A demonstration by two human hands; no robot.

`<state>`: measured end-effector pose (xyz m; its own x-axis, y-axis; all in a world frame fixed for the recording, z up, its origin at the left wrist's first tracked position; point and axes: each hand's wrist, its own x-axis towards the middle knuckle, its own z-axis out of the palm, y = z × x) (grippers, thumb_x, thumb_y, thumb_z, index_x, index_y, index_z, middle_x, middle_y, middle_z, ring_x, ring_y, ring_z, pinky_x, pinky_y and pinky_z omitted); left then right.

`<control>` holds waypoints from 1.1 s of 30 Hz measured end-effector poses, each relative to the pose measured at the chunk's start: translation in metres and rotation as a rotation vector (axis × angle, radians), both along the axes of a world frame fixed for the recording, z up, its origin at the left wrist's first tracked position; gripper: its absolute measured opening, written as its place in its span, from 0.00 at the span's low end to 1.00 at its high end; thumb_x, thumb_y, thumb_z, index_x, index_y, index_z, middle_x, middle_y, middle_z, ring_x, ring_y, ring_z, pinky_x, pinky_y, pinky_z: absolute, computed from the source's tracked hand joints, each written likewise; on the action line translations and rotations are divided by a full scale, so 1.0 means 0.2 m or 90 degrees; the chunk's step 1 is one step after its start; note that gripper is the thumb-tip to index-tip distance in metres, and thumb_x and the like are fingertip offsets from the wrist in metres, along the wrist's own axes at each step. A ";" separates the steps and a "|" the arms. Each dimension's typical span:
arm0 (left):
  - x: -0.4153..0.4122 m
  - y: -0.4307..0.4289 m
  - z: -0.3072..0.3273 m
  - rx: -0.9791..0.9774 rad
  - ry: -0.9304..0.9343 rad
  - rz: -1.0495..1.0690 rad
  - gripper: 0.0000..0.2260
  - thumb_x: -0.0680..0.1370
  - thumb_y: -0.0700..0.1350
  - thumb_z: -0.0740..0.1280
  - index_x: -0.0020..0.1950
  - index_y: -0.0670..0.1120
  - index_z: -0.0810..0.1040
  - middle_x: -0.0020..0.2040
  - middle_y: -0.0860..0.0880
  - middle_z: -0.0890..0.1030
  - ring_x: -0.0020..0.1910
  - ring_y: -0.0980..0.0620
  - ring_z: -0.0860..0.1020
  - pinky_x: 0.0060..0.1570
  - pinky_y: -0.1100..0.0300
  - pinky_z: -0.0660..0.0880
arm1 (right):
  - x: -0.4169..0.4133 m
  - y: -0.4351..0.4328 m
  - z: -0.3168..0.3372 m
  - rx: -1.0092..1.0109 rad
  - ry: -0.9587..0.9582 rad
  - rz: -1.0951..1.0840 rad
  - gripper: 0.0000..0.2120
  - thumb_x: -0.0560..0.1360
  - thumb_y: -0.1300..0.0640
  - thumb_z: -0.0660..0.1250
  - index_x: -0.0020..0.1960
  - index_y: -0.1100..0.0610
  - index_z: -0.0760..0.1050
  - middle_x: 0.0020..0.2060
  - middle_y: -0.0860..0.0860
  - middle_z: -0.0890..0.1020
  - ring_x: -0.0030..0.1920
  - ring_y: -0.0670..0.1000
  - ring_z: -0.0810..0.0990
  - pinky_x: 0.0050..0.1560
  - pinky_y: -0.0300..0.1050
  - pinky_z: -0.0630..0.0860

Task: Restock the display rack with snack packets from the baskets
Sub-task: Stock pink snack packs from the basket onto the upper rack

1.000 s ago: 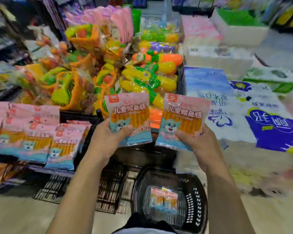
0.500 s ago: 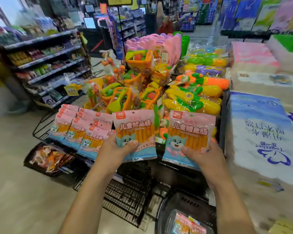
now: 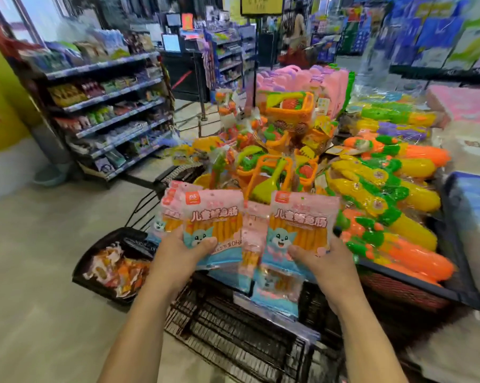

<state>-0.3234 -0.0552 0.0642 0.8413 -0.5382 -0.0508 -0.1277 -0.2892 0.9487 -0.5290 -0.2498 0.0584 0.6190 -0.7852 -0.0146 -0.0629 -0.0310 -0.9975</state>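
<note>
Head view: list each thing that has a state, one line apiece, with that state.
left hand: shut on left snack packet, thumb across its front
right hand: shut on right snack packet
left snack packet: held upright, sealed
right snack packet: held upright, sealed
display rack: partly stocked, pink packets lying on it behind the hands
black basket: on the floor, holding orange packets

Two pink-and-blue snack packets, printed with a cartoon animal over orange sticks, stand upright side by side at centre frame: the left packet (image 3: 214, 222) and the right packet (image 3: 299, 225). Matching stocked packets (image 3: 272, 288) lie just below them on the black wire rack (image 3: 233, 335).
</note>
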 end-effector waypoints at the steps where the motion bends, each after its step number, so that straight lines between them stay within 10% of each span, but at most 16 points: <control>1: 0.08 0.03 -0.01 0.003 -0.012 -0.001 0.21 0.74 0.49 0.79 0.66 0.49 0.81 0.49 0.59 0.87 0.46 0.64 0.84 0.47 0.64 0.79 | 0.09 0.04 0.00 -0.003 0.007 0.004 0.14 0.72 0.59 0.80 0.54 0.50 0.82 0.43 0.40 0.87 0.43 0.41 0.85 0.39 0.34 0.79; 7: 0.54 0.17 -0.06 0.053 -0.050 -0.018 0.14 0.77 0.46 0.75 0.62 0.52 0.82 0.51 0.58 0.86 0.52 0.56 0.83 0.49 0.58 0.77 | 0.54 0.26 -0.04 -0.019 0.051 0.007 0.16 0.72 0.60 0.79 0.55 0.48 0.80 0.46 0.44 0.88 0.47 0.46 0.86 0.51 0.44 0.81; 12: 0.81 0.21 -0.13 0.070 -0.042 -0.022 0.14 0.78 0.42 0.75 0.62 0.52 0.81 0.47 0.61 0.83 0.45 0.68 0.80 0.42 0.72 0.74 | 0.81 0.36 -0.09 -0.022 0.115 0.013 0.06 0.75 0.57 0.76 0.51 0.52 0.80 0.43 0.46 0.87 0.46 0.49 0.85 0.53 0.49 0.79; 16: 1.01 0.23 -0.22 0.108 -0.006 -0.007 0.16 0.75 0.41 0.78 0.60 0.53 0.79 0.52 0.54 0.84 0.51 0.53 0.83 0.57 0.50 0.80 | 0.98 0.41 -0.16 -0.001 0.175 0.021 0.07 0.77 0.58 0.73 0.54 0.53 0.79 0.42 0.50 0.86 0.44 0.51 0.85 0.55 0.49 0.79; 22: 1.19 0.21 -0.38 0.156 0.027 -0.017 0.16 0.76 0.42 0.76 0.60 0.50 0.75 0.54 0.50 0.82 0.54 0.47 0.81 0.59 0.48 0.78 | 1.15 0.48 -0.28 0.034 0.270 -0.012 0.05 0.74 0.62 0.74 0.43 0.54 0.79 0.34 0.52 0.81 0.35 0.52 0.76 0.33 0.37 0.72; 26: 1.26 0.18 -0.47 0.172 0.057 -0.066 0.20 0.77 0.41 0.75 0.66 0.51 0.73 0.57 0.49 0.82 0.57 0.48 0.81 0.61 0.49 0.78 | 1.22 0.51 -0.37 0.043 0.304 0.018 0.25 0.70 0.46 0.77 0.63 0.54 0.78 0.57 0.52 0.84 0.55 0.54 0.83 0.59 0.51 0.80; 29: 1.31 0.18 -0.55 0.196 0.069 -0.104 0.21 0.77 0.43 0.75 0.68 0.51 0.74 0.57 0.51 0.83 0.57 0.51 0.82 0.62 0.49 0.78 | 1.24 0.53 -0.40 0.020 0.348 0.032 0.16 0.77 0.57 0.75 0.63 0.55 0.76 0.53 0.49 0.84 0.50 0.48 0.82 0.56 0.45 0.77; 33: 1.34 0.19 -0.60 0.243 0.071 -0.161 0.21 0.77 0.44 0.75 0.68 0.52 0.73 0.57 0.52 0.83 0.56 0.53 0.82 0.59 0.49 0.80 | 1.25 0.56 -0.47 -0.045 0.402 0.002 0.33 0.79 0.55 0.73 0.79 0.58 0.63 0.58 0.51 0.81 0.50 0.48 0.80 0.51 0.39 0.75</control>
<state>-0.0548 -0.0172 -0.0563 0.6639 -0.6508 -0.3684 -0.1421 -0.5934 0.7923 -0.2780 -0.1369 -0.0354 0.5106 -0.7956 -0.3259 -0.6382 -0.0968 -0.7637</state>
